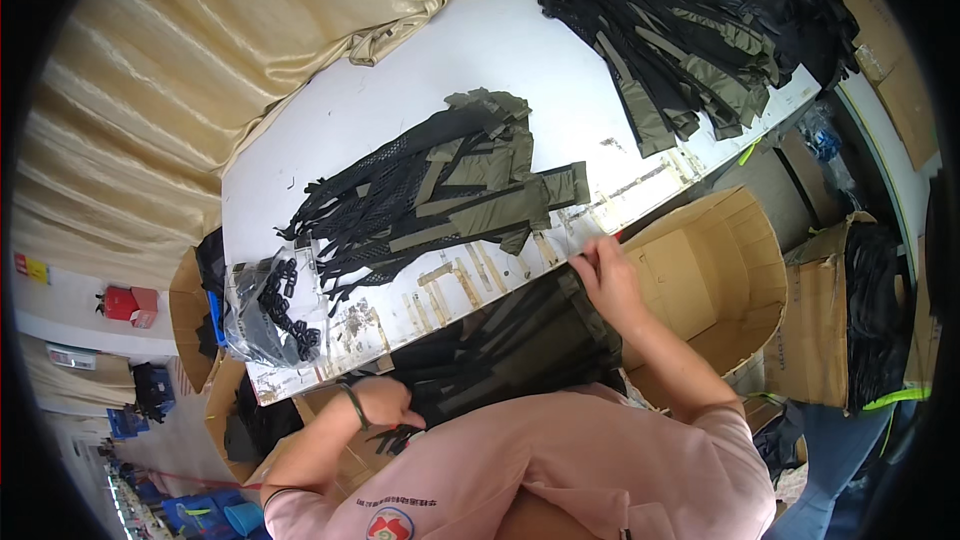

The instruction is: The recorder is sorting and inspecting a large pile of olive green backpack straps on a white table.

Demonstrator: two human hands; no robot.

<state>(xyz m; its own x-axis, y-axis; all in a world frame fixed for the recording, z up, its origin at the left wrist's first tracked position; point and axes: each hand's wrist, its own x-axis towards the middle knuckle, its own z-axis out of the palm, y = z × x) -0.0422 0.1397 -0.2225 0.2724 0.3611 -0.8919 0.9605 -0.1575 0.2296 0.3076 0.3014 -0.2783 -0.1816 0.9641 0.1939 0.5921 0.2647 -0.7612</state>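
Note:
A bundle of black and olive fabric strips (510, 345) lies across my lap, below the table's front edge. At its left end my left hand (383, 402) is closed around the narrow black strap ends. My right hand (608, 280) pinches the upper right corner of the same bundle beside the table edge; its fingertips partly hide the grip. On the white table (370, 105), a second pile of fabric strips with black mesh (450, 180) is fanned out in front of me. Left of that pile, a clear plastic bag (255, 315) sits with black plastic buckles (285, 305).
A larger heap of black and olive strips (690, 50) covers the table's far right. An open cardboard box (710, 270) stands by my right arm, and another box (815, 315) with black fabric is beyond it. Gold curtains (230, 60) hang along the back left.

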